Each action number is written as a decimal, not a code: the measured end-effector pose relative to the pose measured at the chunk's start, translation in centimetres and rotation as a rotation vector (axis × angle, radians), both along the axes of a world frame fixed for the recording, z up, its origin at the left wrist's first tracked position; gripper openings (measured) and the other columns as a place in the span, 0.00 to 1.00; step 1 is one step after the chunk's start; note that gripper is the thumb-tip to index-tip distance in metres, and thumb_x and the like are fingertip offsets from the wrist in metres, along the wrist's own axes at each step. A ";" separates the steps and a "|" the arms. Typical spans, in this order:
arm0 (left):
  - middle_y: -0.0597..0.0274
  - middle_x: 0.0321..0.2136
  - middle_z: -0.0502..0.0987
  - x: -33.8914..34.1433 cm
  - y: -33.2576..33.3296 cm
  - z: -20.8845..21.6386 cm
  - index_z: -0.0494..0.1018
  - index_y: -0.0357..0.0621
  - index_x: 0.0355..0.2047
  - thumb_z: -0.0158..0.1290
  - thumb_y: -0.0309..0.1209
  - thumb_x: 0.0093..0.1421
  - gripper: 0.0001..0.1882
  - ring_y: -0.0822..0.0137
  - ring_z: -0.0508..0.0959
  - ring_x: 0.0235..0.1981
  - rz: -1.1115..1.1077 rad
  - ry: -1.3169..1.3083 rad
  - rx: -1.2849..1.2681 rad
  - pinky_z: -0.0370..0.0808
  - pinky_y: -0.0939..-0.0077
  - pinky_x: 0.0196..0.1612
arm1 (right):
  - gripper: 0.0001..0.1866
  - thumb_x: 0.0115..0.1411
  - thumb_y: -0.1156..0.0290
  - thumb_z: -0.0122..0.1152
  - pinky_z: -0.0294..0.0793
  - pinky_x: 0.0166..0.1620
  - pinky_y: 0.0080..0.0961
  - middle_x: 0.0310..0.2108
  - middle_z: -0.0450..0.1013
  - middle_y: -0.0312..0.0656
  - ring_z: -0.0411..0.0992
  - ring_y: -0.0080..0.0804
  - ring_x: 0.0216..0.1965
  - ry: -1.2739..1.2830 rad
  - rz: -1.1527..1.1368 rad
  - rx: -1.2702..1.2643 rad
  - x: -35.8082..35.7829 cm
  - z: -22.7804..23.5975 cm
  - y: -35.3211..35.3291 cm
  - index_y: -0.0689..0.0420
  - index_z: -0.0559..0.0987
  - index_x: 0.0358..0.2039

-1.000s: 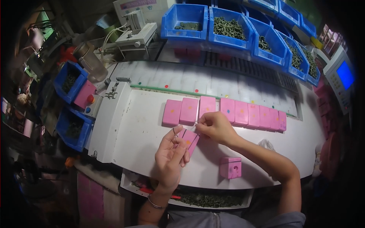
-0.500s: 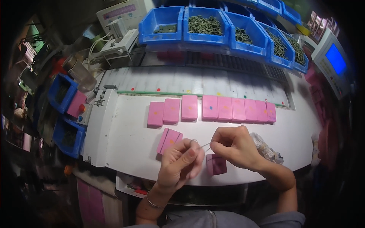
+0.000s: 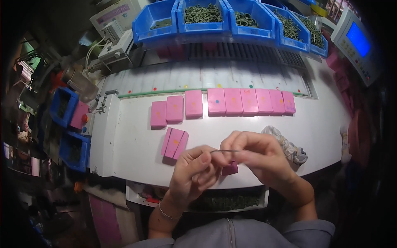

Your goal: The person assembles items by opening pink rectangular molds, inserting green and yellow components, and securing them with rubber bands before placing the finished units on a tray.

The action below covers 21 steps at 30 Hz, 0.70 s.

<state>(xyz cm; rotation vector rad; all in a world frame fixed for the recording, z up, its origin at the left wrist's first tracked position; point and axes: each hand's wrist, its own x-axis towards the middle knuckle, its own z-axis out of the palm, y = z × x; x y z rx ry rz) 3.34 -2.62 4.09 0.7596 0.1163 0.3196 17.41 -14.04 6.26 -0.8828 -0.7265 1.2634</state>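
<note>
Where the two hands meet above the white worktop (image 3: 134, 140), one thin dark strand (image 3: 225, 151), short and nearly level, spanning the fingertips. Left hand (image 3: 193, 175): fingers curled, pinching the strand's left end; pale bangle (image 3: 168, 211) at the wrist. Right hand (image 3: 262, 153): thumb and forefinger closed on its right end. One pink block with two dark bands (image 3: 174, 143), lying tilted just left of the left hand. One further pink block (image 3: 230, 168), mostly hidden behind the hands. Nine plain pink blocks (image 3: 233, 101) in a row farther back: six packed together at right, three more loosely set at left, most bearing a small coloured dot. One crumpled clear-wrapped bundle (image 3: 285, 144), beside the right hand. Blue open-front bins (image 3: 204, 27) above, several holding green ring-like pieces. One control panel (image 3: 356, 41), blue screen, far right.
</note>
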 end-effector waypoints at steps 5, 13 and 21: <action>0.70 0.15 0.59 -0.7 -1.8 0.3 0.65 0.40 0.34 0.43 0.37 0.65 0.12 0.80 0.56 0.12 -0.211 0.206 -0.256 0.51 0.89 0.13 | 0.18 0.59 0.79 0.44 0.73 0.48 0.38 0.44 0.69 0.64 0.73 0.46 0.42 -0.107 -0.277 0.200 -2.1 1.5 -0.7 0.74 0.66 0.49; 0.55 0.49 0.65 -1.7 -3.6 0.3 0.53 0.37 0.57 0.44 0.32 0.64 0.24 0.75 0.66 0.23 -0.121 0.039 -0.556 0.63 0.88 0.23 | 0.12 0.50 0.84 0.63 0.72 0.50 0.31 0.48 0.68 0.61 0.70 0.41 0.50 -0.309 -0.405 0.225 -1.4 -2.1 -1.8 0.65 0.69 0.33; 0.56 0.55 0.64 0.1 1.6 -5.3 0.58 0.39 0.58 0.48 0.19 0.51 0.31 0.63 0.63 0.56 -0.082 0.170 0.843 0.60 0.67 0.57 | 0.10 0.50 0.85 0.62 0.72 0.50 0.32 0.43 0.72 0.56 0.72 0.38 0.47 -0.282 -0.428 -0.071 -0.2 -4.9 -5.2 0.66 0.74 0.34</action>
